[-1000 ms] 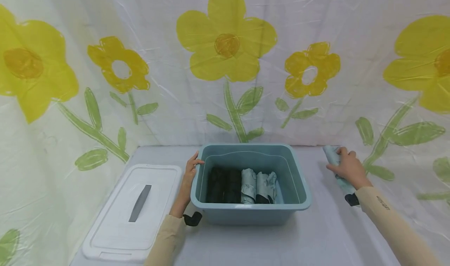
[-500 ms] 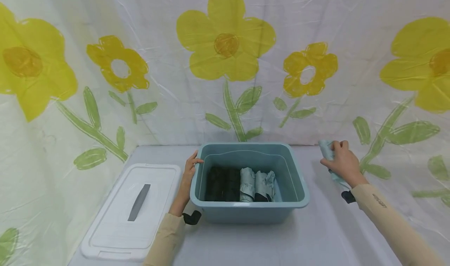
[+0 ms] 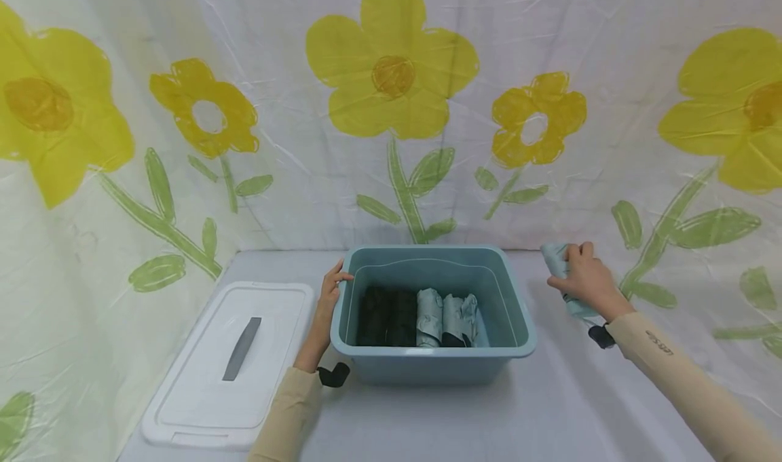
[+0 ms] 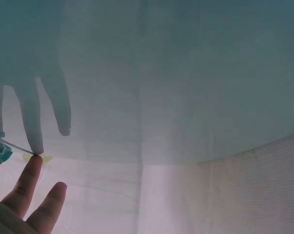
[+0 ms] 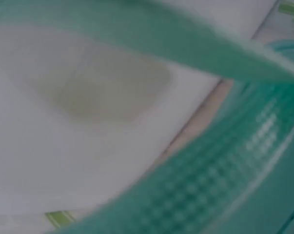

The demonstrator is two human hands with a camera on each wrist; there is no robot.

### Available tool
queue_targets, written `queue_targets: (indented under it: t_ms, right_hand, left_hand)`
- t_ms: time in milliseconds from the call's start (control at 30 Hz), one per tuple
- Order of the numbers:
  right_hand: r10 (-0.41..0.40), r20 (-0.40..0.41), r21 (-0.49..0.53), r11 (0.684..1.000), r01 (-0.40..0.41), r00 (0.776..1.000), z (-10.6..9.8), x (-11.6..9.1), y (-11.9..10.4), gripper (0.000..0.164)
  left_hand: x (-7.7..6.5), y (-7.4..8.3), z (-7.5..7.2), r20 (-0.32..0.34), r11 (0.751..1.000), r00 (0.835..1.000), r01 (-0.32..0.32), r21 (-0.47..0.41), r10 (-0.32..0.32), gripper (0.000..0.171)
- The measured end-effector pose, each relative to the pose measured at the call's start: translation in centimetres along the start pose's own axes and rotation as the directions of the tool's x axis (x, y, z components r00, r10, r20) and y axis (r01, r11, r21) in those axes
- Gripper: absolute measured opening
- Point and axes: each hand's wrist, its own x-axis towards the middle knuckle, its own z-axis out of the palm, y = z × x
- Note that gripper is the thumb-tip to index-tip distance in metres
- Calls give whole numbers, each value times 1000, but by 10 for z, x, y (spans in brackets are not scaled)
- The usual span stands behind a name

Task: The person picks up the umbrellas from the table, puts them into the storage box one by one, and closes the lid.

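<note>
My right hand (image 3: 588,279) grips a light blue rolled-up cloth bundle (image 3: 553,258) to the right of the bin. In the right wrist view, blurred green material (image 5: 186,190) with a dotted texture fills the lower right. At the left side of the blue-grey plastic bin (image 3: 427,370), my left hand (image 3: 330,292) rests against its rim. Straight, spread fingers (image 4: 27,185) show beside the bin's smooth wall (image 4: 186,87) in the left wrist view. Inside the bin lie dark rolls (image 3: 387,316) at the left and two light blue rolls (image 3: 430,317) beside them.
A white lid (image 3: 201,408) with a grey handle (image 3: 241,349) lies on the table left of the bin. The table (image 3: 421,421) has a pale cover. Behind it hangs a curtain (image 3: 293,197) printed with yellow flowers.
My right hand has moved left toward the bin and slightly up in view, carrying the light blue roll. The left hand keeps its place at the bin's rim.
</note>
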Motion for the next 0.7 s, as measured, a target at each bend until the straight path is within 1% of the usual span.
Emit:
queue_targets:
  t_ms: [233,467,700]
  right_hand:
    - [-15,27,22,1000,15,1000,-8,-2,-18,50]
    - [-27,99,75,997,20,995,-22,-5,-37,47]
    - [-58,119,102,994,46,991,-36,-6,-56,44]
  left_hand:
    - [0,-1,-1,-1,1000,1000,-1,-8,1,31]
    - [-2,-1,0,10,1000,1000,5,-12,-5,32]
    - [-1,2,0,8,1000,1000,10,-9,-10,31]
